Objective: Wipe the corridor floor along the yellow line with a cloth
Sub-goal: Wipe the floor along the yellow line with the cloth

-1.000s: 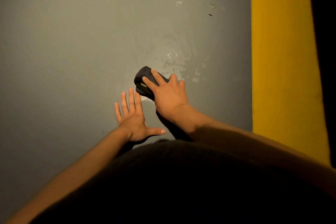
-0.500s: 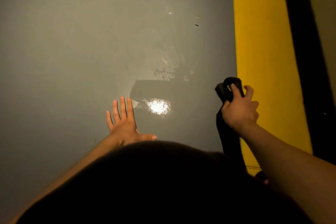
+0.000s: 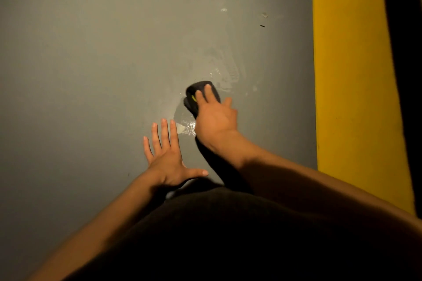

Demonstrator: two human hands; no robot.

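Note:
A dark folded cloth (image 3: 198, 90) with a small yellow-green mark lies on the grey corridor floor (image 3: 91, 57), left of the broad yellow line (image 3: 351, 75). My right hand (image 3: 215, 118) lies on top of the cloth, its fingers stretched flat over it and pressing it down. My left hand (image 3: 166, 157) rests flat on the floor with fingers spread, just below and left of the cloth, holding nothing. Wet smears (image 3: 226, 73) glisten above and below the cloth.
A black strip (image 3: 398, 52) runs along the far side of the yellow line. A small dark speck (image 3: 262, 26) and a pale spot (image 3: 265, 15) mark the floor farther up. My dark-clothed body fills the bottom of the view.
My right hand gripped the cloth beside the yellow line half a second ago; it has swept left and now presses the cloth on the wet patch. My left hand stayed planted.

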